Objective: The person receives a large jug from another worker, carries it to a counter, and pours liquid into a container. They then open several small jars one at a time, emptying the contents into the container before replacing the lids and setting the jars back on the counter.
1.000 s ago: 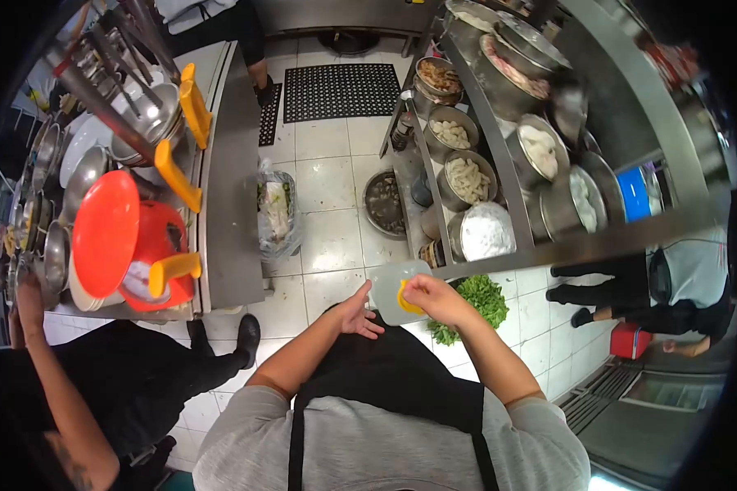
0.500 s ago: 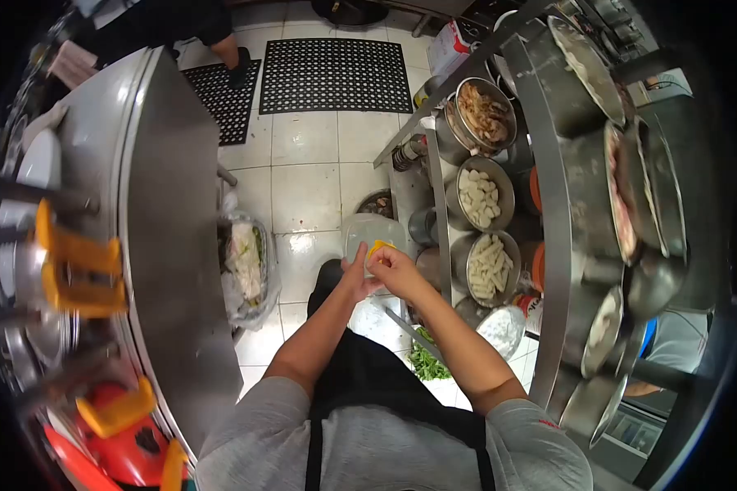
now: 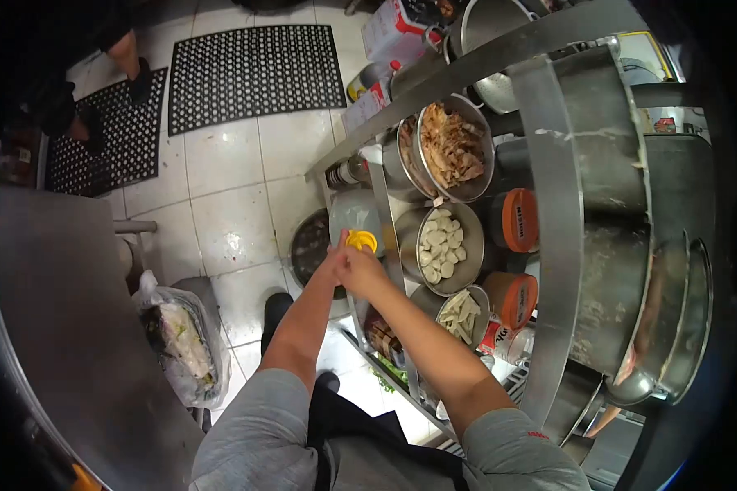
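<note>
While white tiles separate a metal cabinet at left from loaded shelves at right, the left hand and right hand reach forward and meet beside a yellow piece, just near of a translucent container. Whether their fingers clamp either, I cannot tell.

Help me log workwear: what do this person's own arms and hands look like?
The left hand and right hand wear no gloves; both forearms are bare. The grey sleeves are short, and the right one carries a small red marking.
</note>
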The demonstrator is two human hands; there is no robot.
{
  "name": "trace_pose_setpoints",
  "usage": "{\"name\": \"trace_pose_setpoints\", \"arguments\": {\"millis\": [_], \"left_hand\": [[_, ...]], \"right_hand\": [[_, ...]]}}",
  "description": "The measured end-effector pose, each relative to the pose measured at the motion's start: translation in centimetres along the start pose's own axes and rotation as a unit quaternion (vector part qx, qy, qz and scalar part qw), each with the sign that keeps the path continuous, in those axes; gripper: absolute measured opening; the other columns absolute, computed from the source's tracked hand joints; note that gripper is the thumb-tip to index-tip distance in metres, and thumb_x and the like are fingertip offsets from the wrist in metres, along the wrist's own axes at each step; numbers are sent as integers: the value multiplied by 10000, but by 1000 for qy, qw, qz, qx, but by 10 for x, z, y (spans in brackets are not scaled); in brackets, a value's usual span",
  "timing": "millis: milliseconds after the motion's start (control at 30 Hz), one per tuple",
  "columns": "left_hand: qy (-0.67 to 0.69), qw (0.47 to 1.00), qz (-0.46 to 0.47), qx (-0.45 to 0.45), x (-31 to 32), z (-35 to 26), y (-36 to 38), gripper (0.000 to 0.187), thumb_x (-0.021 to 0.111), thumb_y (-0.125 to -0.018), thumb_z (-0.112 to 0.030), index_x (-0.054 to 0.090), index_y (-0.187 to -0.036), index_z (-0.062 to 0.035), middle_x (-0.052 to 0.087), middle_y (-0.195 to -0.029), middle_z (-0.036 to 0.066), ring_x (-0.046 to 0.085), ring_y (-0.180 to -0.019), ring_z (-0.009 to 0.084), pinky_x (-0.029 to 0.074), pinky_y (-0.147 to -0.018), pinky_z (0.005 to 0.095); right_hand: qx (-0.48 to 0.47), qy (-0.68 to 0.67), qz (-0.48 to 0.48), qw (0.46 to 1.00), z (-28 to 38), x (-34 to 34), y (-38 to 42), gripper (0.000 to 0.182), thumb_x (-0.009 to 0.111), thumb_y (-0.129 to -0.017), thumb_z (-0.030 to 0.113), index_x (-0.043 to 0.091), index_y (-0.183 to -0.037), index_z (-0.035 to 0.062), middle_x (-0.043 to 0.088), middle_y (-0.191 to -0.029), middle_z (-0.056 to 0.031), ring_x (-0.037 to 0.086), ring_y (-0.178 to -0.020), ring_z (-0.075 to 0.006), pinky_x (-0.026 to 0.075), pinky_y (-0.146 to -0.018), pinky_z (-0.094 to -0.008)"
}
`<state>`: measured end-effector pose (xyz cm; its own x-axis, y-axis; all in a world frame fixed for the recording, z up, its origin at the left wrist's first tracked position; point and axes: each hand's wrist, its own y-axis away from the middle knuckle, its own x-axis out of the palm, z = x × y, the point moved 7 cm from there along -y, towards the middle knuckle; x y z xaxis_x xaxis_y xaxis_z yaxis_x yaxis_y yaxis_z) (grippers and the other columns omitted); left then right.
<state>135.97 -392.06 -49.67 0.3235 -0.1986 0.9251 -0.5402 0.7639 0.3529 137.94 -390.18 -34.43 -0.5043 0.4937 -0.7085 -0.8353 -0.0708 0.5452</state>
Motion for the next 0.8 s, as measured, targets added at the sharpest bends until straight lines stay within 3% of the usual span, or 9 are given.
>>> {"name": "trace_pose_setpoints", "arguments": {"millis": [33,100,167,333,433,633,733,767,800], "left_hand": [[11,1000,4,-5,-2,1,-8,538,419,-799,-560,387,-1080,-102,501,-1021,99,533,-932,254,432,-801,369],[31,999,21,-7,-4,7,-28,532,404,-810,-557,462,-1060,-90,542,-988,84,538,-925,239,427,-808,357],[64,991,112,18,3,9,-50,535,384,-821,-554,490,-1064,-89,559,-982,72,541,-916,229,423,-812,352],[-12,1000,-14,9,22,-2,-27,522,370,-830,-545,481,-1080,-100,551,-1004,72,542,-903,225,427,-801,348],[-47,998,-35,18,35,-14,-18,515,361,-835,-539,476,-1089,-106,546,-1016,72,542,-895,223,430,-795,346],[-96,993,-53,38,54,-33,-4,501,344,-846,-528,466,-1108,-118,536,-1042,73,542,-880,219,435,-782,341],[-92,993,-56,42,54,-36,-1,494,335,-852,-522,461,-1118,-125,531,-1054,73,542,-872,218,437,-776,338],[-88,994,-52,45,55,-38,-3,492,332,-854,-520,459,-1121,-127,530,-1059,73,543,-870,217,438,-774,338],[-49,997,-35,37,58,-37,-4,478,355,-852,-504,454,-1127,-126,525,-1070,71,544,-873,216,444,-763,333]], "right_hand": [[41,32,55,997,-8,6,-8,486,558,-716,271,451,-1138,56,446,-1035,-261,480,-933,-400,396,-774,-490],[91,99,16,991,-3,-10,-13,578,566,-716,292,386,-1205,41,380,-1129,-263,411,-1024,-403,351,-844,-478],[97,152,-29,983,-5,-14,-20,659,570,-718,326,331,-1249,19,298,-1218,-267,320,-1113,-407,285,-915,-461],[21,279,-113,953,3,-13,-21,841,547,-721,467,197,-1304,-28,29,-1373,-244,44,-1266,-402,80,-1027,-450],[-35,294,-130,946,3,-11,-30,837,506,-735,507,213,-1298,-39,31,-1370,-260,-33,-1280,-381,36,-1017,-493],[-52,262,-85,960,-2,0,-56,852,515,-728,517,202,-1304,-26,75,-1369,-249,41,-1268,-409,78,-1018,-483],[-10,124,-148,981,-11,-18,-77,824,536,-736,467,189,-1312,-9,113,-1356,-263,127,-1246,-420,157,-1010,-458],[-44,-4,-192,980,-17,-28,-82,792,579,-727,380,196,-1310,5,156,-1334,-281,203,-1214,-428,223,-989,-439],[-12,19,-179,984,-22,-24,-83,792,593,-717,356,197,-1306,3,165,-1329,-283,208,-1212,-429,222,-986,-446]]}}
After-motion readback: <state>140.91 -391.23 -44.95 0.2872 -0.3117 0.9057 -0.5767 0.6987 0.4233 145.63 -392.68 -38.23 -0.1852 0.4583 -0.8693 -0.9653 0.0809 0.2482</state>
